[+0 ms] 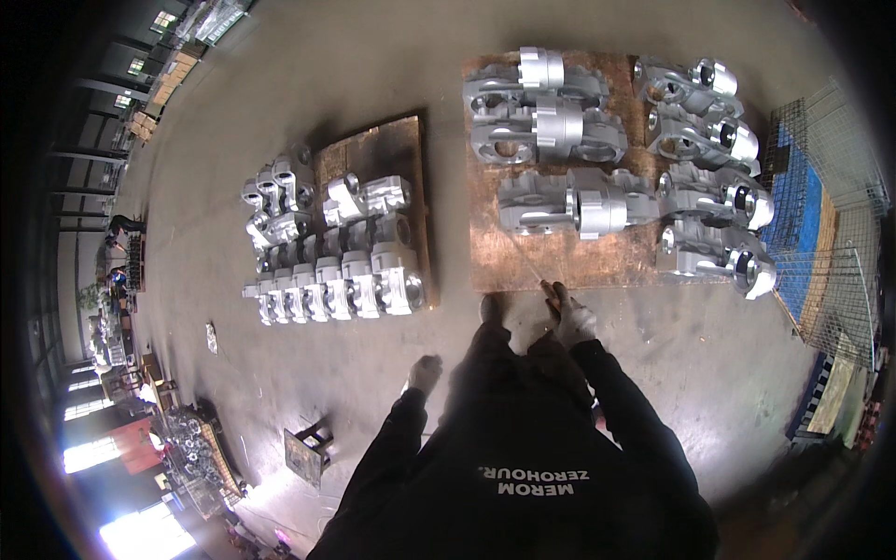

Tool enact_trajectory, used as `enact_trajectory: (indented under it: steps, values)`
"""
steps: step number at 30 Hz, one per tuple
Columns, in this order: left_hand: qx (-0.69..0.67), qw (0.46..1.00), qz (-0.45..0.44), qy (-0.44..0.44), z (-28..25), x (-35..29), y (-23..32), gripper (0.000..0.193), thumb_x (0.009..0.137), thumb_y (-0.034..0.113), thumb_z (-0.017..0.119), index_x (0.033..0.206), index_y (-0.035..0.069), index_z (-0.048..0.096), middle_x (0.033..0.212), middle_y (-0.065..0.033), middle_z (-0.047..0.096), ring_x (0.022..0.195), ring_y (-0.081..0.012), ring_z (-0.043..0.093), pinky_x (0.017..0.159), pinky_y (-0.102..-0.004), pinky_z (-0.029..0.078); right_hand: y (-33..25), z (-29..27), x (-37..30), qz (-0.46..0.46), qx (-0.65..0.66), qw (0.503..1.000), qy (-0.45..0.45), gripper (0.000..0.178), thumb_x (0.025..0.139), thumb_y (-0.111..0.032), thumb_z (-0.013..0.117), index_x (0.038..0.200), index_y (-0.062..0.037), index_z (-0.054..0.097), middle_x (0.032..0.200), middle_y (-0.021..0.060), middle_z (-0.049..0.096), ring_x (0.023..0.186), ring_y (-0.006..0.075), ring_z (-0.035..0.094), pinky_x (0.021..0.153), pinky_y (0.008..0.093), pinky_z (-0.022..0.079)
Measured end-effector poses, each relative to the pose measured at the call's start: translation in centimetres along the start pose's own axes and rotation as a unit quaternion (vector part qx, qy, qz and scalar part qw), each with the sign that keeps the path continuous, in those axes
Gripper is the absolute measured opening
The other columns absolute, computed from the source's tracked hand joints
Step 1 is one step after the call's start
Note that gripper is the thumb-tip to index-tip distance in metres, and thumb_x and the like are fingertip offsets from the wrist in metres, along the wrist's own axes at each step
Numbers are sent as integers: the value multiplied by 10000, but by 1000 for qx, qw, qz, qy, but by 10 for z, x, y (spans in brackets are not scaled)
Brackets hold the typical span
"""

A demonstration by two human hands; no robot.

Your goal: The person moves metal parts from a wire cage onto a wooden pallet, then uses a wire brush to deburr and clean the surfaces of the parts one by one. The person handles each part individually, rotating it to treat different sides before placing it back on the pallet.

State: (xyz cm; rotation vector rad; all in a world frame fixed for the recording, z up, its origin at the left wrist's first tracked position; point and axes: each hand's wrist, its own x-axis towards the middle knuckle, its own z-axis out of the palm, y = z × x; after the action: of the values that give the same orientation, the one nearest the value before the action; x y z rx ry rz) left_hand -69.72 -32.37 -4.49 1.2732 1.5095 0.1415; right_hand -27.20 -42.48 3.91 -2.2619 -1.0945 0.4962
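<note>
My right hand (576,323), in a pale glove with dark fingertips, is closed around the orange handle of a long thin tool (553,297). Its slender shaft points forward and left over a brown board (504,263), toward a silver metal casting (579,203). The tool's exact kind is too small to tell. My left hand (425,372), gloved alike, hangs low beside my body with its fingers curled; nothing shows in it. More silver castings (549,129) lie in rows on the board, and others (714,194) line its right side.
To the left, a second board (371,149) bears several smaller castings (341,285) packed closely. Wire mesh cages (826,187) stand at the right edge. A small stool (306,453) sits on the floor at lower left, near a pile of metal parts (194,448).
</note>
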Motion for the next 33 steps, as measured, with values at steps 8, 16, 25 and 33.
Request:
enact_trajectory:
  steps: [8, 16, 25, 33]
  values:
    - [13, 999, -35, -6, -44, 68, 8, 313, 947, 334, 695, 973, 23, 717, 759, -53, 704, 687, -136, 653, 644, -330, 527, -36, 13, 54, 123, -70, 990, 3, 478, 1023, -409, 557, 1448, -210, 468, 954, 224, 734, 746, 475, 689, 608, 580, 529]
    - [-133, 990, 1, -53, -105, 204, 58, 273, 991, 288, 640, 931, 33, 717, 778, -30, 697, 679, -121, 626, 623, -301, 508, -137, 30, 120, 137, -141, 980, -8, 467, 990, -371, 620, 1417, -206, 526, 904, 214, 729, 772, 452, 698, 629, 559, 540]
    - [-95, 993, -6, -66, -179, 308, 7, 272, 995, 262, 571, 1115, 39, 672, 988, -60, 688, 880, -196, 654, 790, -353, 542, -170, 37, 276, 73, -239, 967, 46, 491, 1009, -414, 553, 1440, -224, 416, 800, 255, 704, 748, 472, 693, 640, 586, 526]
    - [-13, 987, 154, -49, -187, 292, -89, 156, 958, 192, 570, 980, 60, 650, 924, -81, 658, 850, -222, 630, 724, -356, 504, -222, 16, 282, 192, -186, 961, 66, 414, 1008, -360, 558, 1364, -161, 481, 899, 224, 719, 824, 455, 700, 688, 578, 528]
